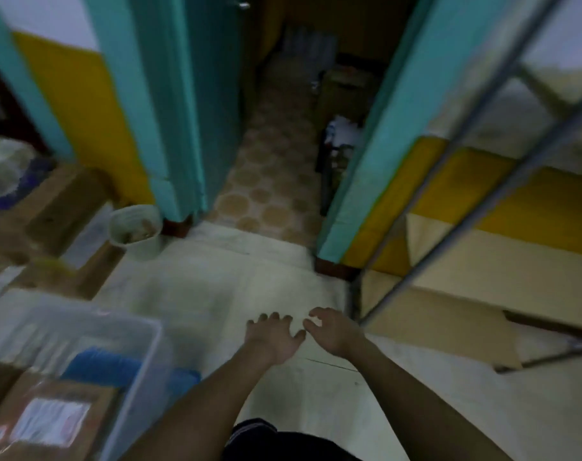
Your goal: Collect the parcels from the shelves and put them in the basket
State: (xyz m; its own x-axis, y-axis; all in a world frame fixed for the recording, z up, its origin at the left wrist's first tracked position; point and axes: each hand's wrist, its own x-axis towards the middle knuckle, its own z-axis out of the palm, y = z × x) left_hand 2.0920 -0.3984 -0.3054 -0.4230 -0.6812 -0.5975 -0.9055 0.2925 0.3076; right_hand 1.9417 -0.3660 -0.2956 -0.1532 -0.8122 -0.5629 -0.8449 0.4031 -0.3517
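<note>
A clear plastic basket (149,331) stands on the floor at the lower left. Inside it lies a brown cardboard parcel (93,414) with a white label, beside a blue item (106,364). My left hand (273,337) hovers over the pale floor with its fingers spread and holds nothing. Just to its right, my right hand (332,332) hangs with loosely curled fingers, also holding nothing. A metal shelf frame (476,207) rises at the right, with flat cardboard (476,291) on its low level. The whole view is motion-blurred.
A white bucket (136,231) stands by the teal door frame (163,111). Brown boxes (63,201) pile up at the left. Ahead, a dark doorway opens onto a patterned tile floor (266,181) with boxes along its right side.
</note>
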